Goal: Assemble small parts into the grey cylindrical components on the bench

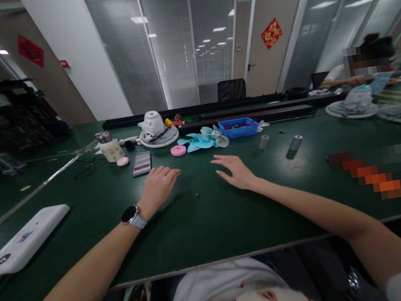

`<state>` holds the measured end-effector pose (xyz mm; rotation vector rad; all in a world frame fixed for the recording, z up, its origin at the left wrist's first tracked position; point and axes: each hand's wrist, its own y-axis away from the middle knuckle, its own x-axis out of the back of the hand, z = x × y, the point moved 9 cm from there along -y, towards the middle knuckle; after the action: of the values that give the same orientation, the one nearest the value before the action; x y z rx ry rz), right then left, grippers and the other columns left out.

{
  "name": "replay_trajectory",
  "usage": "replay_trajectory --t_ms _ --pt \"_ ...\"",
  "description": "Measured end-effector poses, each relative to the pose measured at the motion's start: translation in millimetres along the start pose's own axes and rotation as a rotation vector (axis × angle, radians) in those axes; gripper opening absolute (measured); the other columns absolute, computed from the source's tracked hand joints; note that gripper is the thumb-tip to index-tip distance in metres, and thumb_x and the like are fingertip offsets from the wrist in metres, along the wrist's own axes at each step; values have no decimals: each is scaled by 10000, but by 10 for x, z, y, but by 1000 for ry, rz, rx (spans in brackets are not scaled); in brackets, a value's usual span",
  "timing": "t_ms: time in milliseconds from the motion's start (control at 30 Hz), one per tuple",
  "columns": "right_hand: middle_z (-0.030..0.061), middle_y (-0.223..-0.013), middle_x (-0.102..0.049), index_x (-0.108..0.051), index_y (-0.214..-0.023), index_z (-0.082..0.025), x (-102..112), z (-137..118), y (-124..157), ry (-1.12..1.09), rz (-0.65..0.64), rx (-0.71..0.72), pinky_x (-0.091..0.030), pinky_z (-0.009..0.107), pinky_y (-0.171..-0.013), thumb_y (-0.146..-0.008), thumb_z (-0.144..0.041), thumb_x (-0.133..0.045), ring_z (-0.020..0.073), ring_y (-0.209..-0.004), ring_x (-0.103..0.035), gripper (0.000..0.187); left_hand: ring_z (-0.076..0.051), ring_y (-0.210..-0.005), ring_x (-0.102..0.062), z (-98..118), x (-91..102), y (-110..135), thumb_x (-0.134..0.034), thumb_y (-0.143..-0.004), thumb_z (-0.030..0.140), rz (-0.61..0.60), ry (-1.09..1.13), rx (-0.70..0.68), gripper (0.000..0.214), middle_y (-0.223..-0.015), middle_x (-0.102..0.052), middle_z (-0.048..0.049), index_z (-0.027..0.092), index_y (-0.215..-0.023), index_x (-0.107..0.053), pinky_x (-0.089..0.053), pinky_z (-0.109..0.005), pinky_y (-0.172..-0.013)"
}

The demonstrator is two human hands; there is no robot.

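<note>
My left hand (160,187), with a watch (130,214) on the wrist, hovers over or rests on the green table, fingers held close together and stretched to the right, its thumb hidden. Nothing shows in it. Beyond its knuckles lies a small dark-edged case with pale and red stripes (141,164). Across from it my right hand (239,171) has its fingers apart and holds nothing. A tiny dark metal piece (197,194) lies on the table between the hands, touched by neither. Past the fingertips are light-blue fan blades (199,140) and a pink round piece (178,150).
Behind stand a white fan (158,131), a flask (110,149) and a blue tray (238,128) of small parts. Two metal cylinders (296,143) (264,142) are at right, near a pixelated red-orange object (372,175). A white device (25,239) lies left. Other people sit at far right.
</note>
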<state>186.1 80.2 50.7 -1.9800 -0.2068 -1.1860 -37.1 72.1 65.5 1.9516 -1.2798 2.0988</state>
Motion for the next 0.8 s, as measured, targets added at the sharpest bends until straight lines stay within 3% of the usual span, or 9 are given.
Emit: replay_trajectory --t_ms 100,167,300,500,633,700,800 --pt "85 -1518 -455 -472 -1445 -239 -340 -661 58 -137 -238 205 -358 451 -1122 -992 -319 -479 220 -1389 -433 460 -252 -858 -608 159 -139 -1 -470 -971 183 -76 -172 -152 289 -919 -700 -121 149 -1190 -655 -393 -364 -732" --pt "79 -1501 -476 -493 -1436 -231 -455 -882 106 -203 -317 271 -372 408 -1122 -1003 -288 -466 195 -1381 -449 438 -237 -838 -616 284 -247 10 -500 -945 113 -134 -215 -221 316 -922 -701 -110 142 -1235 -623 -384 -352 -722" --pt "69 -1403 -579 -610 -1332 -222 -510 -930 127 -263 -338 291 -404 392 -1103 -987 -252 -506 194 -1330 -513 361 -218 -821 -617 439 -323 19 -512 -936 79 -172 -264 -280 366 -921 -697 -92 155 -1288 -579 -374 -341 -722" --pt "19 -1128 -745 -729 -1138 -255 -470 -806 102 -315 -230 191 -496 333 -977 -940 -174 -571 164 -1077 -685 266 -217 -827 -621 446 -303 18 -515 -941 86 -189 -277 -295 363 -935 -694 -92 147 -1294 -576 -379 -341 -732" --pt "12 -1105 -750 -722 -1145 -267 -241 -491 17 -174 -97 153 -506 361 -943 -915 -116 -552 177 -1016 -698 323 -215 -823 -623 463 -298 21 -504 -943 76 -207 -278 -305 379 -936 -693 -99 136 -1312 -564 -377 -339 -724" --pt "23 -1121 -744 -723 -1141 -252 87 -80 -85 -49 67 61 -497 383 -957 -911 -110 -521 195 -1031 -688 338 -216 -826 -622 470 -296 22 -494 -946 76 -218 -281 -306 395 -949 -694 -100 131 -1333 -551 -379 -340 -729" --pt "64 -1133 -738 -735 -1119 -211 710 751 -194 157 332 -206 -495 397 -945 -924 -186 -507 237 -1031 -681 301 -215 -830 -620 464 -299 22 -497 -946 81 -236 -274 -296 404 -970 -695 -101 130 -1344 -546 -382 -339 -739"
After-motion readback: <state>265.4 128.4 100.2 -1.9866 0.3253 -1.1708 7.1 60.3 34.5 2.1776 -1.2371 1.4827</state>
